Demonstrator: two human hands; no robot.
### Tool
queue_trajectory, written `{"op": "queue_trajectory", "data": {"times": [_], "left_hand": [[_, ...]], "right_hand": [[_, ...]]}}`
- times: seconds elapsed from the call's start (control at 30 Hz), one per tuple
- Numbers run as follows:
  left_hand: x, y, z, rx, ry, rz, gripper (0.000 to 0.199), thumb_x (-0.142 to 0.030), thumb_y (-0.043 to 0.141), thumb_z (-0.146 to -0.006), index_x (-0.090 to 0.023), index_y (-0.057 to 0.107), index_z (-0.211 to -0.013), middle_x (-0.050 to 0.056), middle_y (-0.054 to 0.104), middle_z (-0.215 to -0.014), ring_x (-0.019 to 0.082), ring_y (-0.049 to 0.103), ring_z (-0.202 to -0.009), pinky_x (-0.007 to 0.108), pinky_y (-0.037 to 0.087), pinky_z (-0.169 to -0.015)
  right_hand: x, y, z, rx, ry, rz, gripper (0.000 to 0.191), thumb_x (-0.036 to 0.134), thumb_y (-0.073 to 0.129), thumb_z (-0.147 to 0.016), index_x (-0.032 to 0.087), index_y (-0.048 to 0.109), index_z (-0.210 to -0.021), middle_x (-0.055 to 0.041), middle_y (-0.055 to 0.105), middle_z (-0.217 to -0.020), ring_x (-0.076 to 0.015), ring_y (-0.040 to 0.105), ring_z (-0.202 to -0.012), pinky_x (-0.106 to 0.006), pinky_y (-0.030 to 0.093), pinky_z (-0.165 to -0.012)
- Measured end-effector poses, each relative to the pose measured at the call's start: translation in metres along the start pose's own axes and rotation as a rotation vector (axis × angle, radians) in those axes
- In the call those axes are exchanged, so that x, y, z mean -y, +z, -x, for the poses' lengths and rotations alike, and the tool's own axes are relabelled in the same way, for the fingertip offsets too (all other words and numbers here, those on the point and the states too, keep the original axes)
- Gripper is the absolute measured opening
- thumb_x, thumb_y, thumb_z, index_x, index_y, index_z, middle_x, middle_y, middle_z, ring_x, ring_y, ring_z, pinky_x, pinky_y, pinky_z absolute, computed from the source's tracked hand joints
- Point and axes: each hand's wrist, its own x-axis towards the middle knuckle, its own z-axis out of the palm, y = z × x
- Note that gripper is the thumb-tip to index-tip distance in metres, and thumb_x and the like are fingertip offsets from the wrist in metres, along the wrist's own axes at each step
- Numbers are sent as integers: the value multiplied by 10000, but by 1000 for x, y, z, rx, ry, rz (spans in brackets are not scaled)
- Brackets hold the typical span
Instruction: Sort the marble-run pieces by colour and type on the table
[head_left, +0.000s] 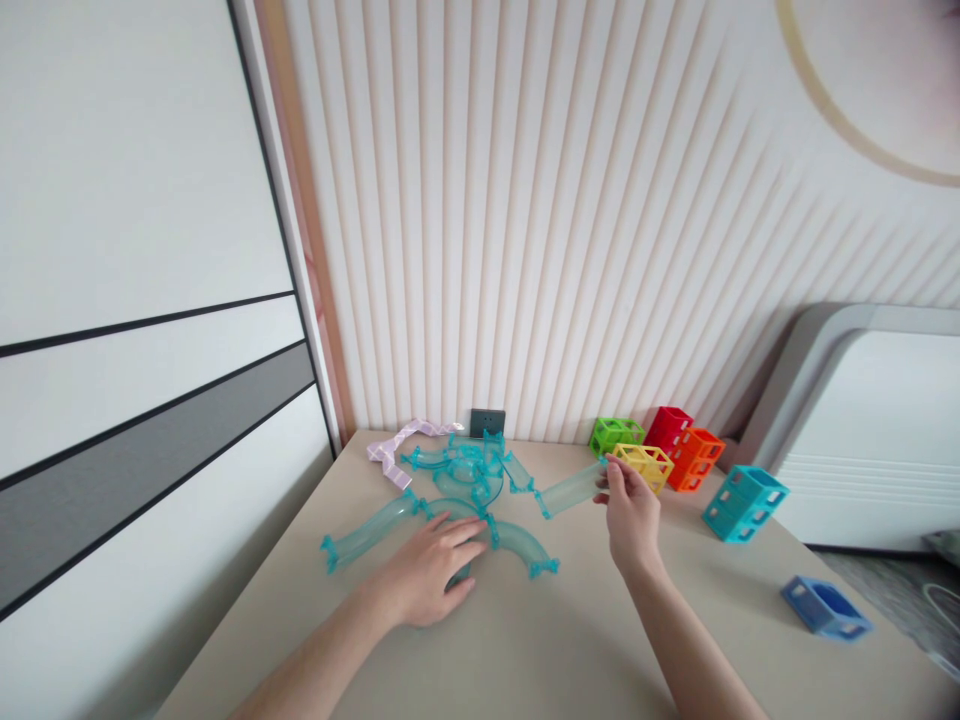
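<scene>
My right hand (632, 508) pinches the right end of a straight translucent teal track piece (570, 492). My left hand (439, 568) lies with fingers spread over a curved teal piece (450, 508), and another teal part shows partly beneath it. A straight teal piece (371, 532) extends to the left of that hand, and a curved one (523, 545) to its right. Behind the left hand is a cluster of teal pieces (472, 470). A short teal piece (517, 473) lies between the cluster and the held piece.
Lattice blocks stand at the right: green (615, 434), yellow (645, 464), red (667, 428), orange (696, 460), teal (744, 503) and blue (825, 608). A lilac zigzag strip (390, 457) lies at the table's (570, 640) back left, near a dark wall socket (488, 423).
</scene>
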Motion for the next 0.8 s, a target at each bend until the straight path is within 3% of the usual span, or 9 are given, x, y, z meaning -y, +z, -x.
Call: {"op": "queue_trajectory", "data": {"times": [0.4,0.67,0.8], "left_hand": [[6,4,-2,-60,-23,-15,461,-252,538,-931,-229,558,-1391,99,567,-1481,285,534,-1363,540,370,-1189],[9,15,-5,-269,-209,305,748,-396,620,-923,-274,270,-1572,121,547,-1493,276,553,-1340,470,467,-1107],[7,18,-6,-344,-245,402,612,-389,663,-887,-277,460,-1453,86,641,-1388,263,620,-1252,425,499,-1068]], "right_hand": [[-5,9,12,102,137,-163,491,547,758,-683,180,689,-1002,-15,655,-811,-146,606,-663,-247,539,-502],[-7,28,52,363,220,-237,528,557,774,-735,203,652,-1107,3,662,-766,-181,665,-697,-320,609,-616],[-13,35,68,487,224,-230,510,600,730,-771,195,664,-1074,-10,661,-772,-191,668,-717,-354,617,-657]]}}
